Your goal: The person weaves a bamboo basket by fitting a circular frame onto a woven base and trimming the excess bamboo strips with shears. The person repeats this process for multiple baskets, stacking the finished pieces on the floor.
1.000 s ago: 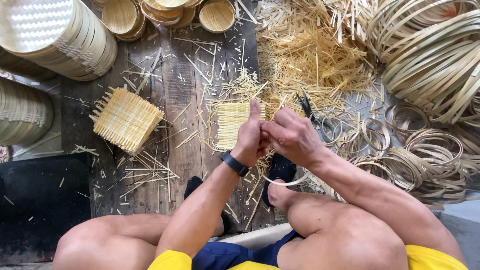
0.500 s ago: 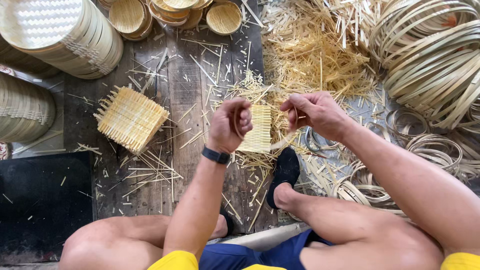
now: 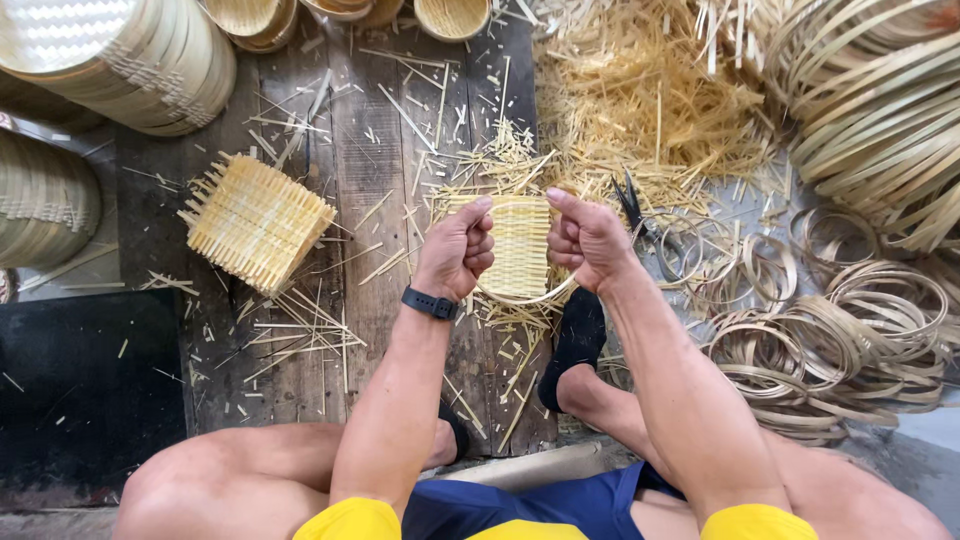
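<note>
- One camera only, worn on my head, looking almost straight down past my knees to the wooden floor (image 3: 380, 200).
- It sits close: my left hand (image 3: 455, 250) and right hand (image 3: 590, 240) fill the middle.
- The top of the frame is the floor farthest from me; my lap is at the bottom edge.

Woven mat (image 3: 520, 245) is looking like pale matt bamboo strip, ribbed; floor planks (image 3: 390, 200) showing rough dark weathered wood; scissors (image 3: 632, 205) w/ dull metal.
</note>
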